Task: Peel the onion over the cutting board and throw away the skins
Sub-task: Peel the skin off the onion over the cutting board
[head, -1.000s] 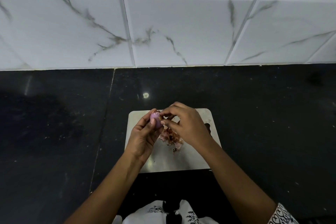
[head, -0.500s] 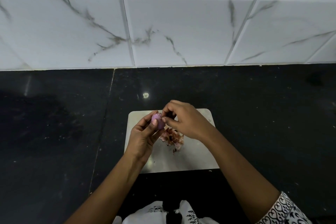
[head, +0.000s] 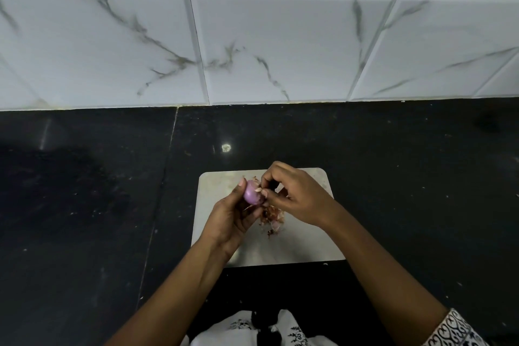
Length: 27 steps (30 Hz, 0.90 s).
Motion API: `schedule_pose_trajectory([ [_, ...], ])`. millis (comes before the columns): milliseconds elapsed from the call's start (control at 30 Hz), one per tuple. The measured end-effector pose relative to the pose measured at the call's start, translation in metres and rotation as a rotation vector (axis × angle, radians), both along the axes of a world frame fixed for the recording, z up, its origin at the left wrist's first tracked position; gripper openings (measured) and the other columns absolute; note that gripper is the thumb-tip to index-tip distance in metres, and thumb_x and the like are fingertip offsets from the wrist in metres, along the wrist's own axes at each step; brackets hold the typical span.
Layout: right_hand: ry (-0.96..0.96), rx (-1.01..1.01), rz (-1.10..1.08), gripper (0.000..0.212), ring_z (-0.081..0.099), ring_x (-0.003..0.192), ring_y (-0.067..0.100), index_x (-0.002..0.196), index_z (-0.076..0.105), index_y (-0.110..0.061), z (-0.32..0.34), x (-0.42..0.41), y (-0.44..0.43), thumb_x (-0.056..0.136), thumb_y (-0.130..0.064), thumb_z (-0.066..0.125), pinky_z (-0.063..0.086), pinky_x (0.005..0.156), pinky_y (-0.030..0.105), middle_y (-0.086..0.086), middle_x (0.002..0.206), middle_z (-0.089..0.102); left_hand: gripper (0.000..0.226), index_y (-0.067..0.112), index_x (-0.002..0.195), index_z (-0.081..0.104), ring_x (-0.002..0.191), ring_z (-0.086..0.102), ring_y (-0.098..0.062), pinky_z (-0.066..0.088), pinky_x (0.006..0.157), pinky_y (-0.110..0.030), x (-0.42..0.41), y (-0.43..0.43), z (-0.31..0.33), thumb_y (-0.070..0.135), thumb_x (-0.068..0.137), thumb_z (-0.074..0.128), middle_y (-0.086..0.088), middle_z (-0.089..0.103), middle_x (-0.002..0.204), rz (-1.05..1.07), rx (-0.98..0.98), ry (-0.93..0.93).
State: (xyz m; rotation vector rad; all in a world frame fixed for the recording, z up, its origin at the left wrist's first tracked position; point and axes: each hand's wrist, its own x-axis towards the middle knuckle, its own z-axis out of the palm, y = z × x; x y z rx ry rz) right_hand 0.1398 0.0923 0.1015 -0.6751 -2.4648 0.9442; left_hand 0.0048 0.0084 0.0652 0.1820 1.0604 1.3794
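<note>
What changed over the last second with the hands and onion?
The right hand shifted up off the skin pile, uncovering it; more bare purple onion shows. Unchanged: the left hand grips the onion, right fingertips pinch at its skin, cutting board in place.

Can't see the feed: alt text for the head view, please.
Over a pale cutting board, the left hand holds a small purple onion while the right hand pinches a flake of skin at its side. A pile of peeled skins lies on the board beneath, on a black countertop below white marble-look wall tiles.
</note>
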Motion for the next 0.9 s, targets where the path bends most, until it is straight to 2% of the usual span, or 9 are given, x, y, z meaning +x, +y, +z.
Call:
schedule_pose_trajectory([
  [100, 0.01, -0.038, -0.014, 0.006, 0.054, 0.076, 0.002, 0.086, 0.058, -0.012, -0.004, 0.007, 0.001, 0.083, -0.009, 0.062, 0.048, 0.068, 0.018, -0.013, 0.083, 0.05, 0.032, 0.007, 0.091, 0.07, 0.065, 0.071, -0.015, 0.058, 0.061, -0.021, -0.006, 0.001, 0.002, 0.036, 0.08, 0.06, -0.01, 0.073, 0.079, 0.034, -0.004, -0.078],
  [200, 0.0, -0.082, -0.1, 0.007, 0.057, 0.078, 0.004, 0.085, 0.06, -0.011, -0.01, 0.013, 0.004, 0.082, -0.006, 0.065, 0.048, 0.063, 0.015, -0.009, 0.084, 0.055, 0.037, 0.003, 0.092, 0.068, 0.065, 0.071, -0.019, 0.057, 0.064, -0.023, -0.011, 0.001, 0.002, 0.036, 0.077, 0.061, -0.015, 0.072, 0.081, 0.059, -0.003, -0.126],
  [367, -0.033, -0.145, -0.292, 0.012, 0.061, 0.067, 0.009, 0.082, 0.061, -0.016, -0.025, 0.012, 0.005, 0.079, -0.008, 0.069, 0.054, 0.062, 0.027, -0.009, 0.079, 0.06, 0.039, 0.0, 0.1, 0.065, 0.068, 0.072, -0.021, 0.055, 0.07, -0.026, -0.014, 0.001, -0.002, 0.036, 0.087, 0.056, -0.021, 0.072, 0.093, 0.104, -0.027, -0.217],
  [433, -0.116, -0.125, -0.327, 0.013, 0.06, 0.065, 0.008, 0.084, 0.06, -0.017, -0.03, 0.009, 0.003, 0.078, -0.009, 0.069, 0.05, 0.062, 0.025, -0.012, 0.076, 0.058, 0.039, 0.0, 0.102, 0.064, 0.07, 0.073, -0.022, 0.055, 0.072, -0.027, -0.015, 0.0, -0.004, 0.035, 0.089, 0.055, -0.022, 0.072, 0.095, 0.119, -0.039, -0.256],
  [500, -0.163, -0.091, -0.303, 0.013, 0.06, 0.07, 0.006, 0.086, 0.062, -0.016, -0.031, 0.007, 0.002, 0.08, -0.006, 0.066, 0.047, 0.067, 0.022, -0.011, 0.081, 0.061, 0.04, 0.0, 0.103, 0.064, 0.071, 0.073, -0.022, 0.056, 0.068, -0.027, -0.016, 0.0, -0.004, 0.035, 0.089, 0.055, -0.023, 0.072, 0.095, 0.125, -0.056, -0.272],
  [633, -0.3, -0.08, -0.253, 0.024, 0.062, 0.093, 0.007, 0.105, 0.067, -0.019, -0.03, 0.007, 0.004, 0.087, -0.006, 0.057, 0.048, 0.081, 0.021, -0.007, 0.107, 0.066, 0.044, 0.001, 0.106, 0.064, 0.072, 0.073, -0.022, 0.056, 0.065, -0.027, -0.017, 0.001, -0.002, 0.037, 0.083, 0.059, -0.022, 0.072, 0.095, 0.115, -0.098, -0.267],
  [733, -0.222, -0.096, -0.368, 0.012, 0.063, 0.08, 0.004, 0.093, 0.07, -0.022, -0.025, 0.004, 0.004, 0.083, -0.016, 0.066, 0.053, 0.078, 0.028, -0.008, 0.092, 0.07, 0.046, 0.002, 0.107, 0.063, 0.074, 0.073, -0.021, 0.059, 0.06, -0.027, -0.016, 0.004, -0.003, 0.041, 0.086, 0.057, -0.019, 0.073, 0.093, 0.107, -0.116, -0.257],
  [800, -0.143, -0.112, -0.449, 0.009, 0.062, 0.074, 0.002, 0.087, 0.068, -0.021, -0.02, 0.0, 0.003, 0.079, -0.019, 0.071, 0.053, 0.071, 0.023, -0.009, 0.084, 0.068, 0.046, 0.002, 0.107, 0.063, 0.075, 0.073, -0.021, 0.06, 0.059, -0.027, -0.015, 0.007, -0.004, 0.043, 0.088, 0.055, -0.017, 0.074, 0.092, 0.122, -0.116, -0.261],
  [900, -0.03, -0.136, -0.446, 0.016, 0.061, 0.074, 0.001, 0.094, 0.066, -0.021, -0.011, -0.01, -0.004, 0.079, -0.021, 0.072, 0.048, 0.064, 0.012, -0.012, 0.089, 0.065, 0.044, 0.002, 0.103, 0.065, 0.071, 0.072, -0.017, 0.058, 0.057, -0.021, -0.012, 0.008, -0.004, 0.042, 0.088, 0.055, -0.013, 0.074, 0.085, 0.139, -0.09, -0.236],
])
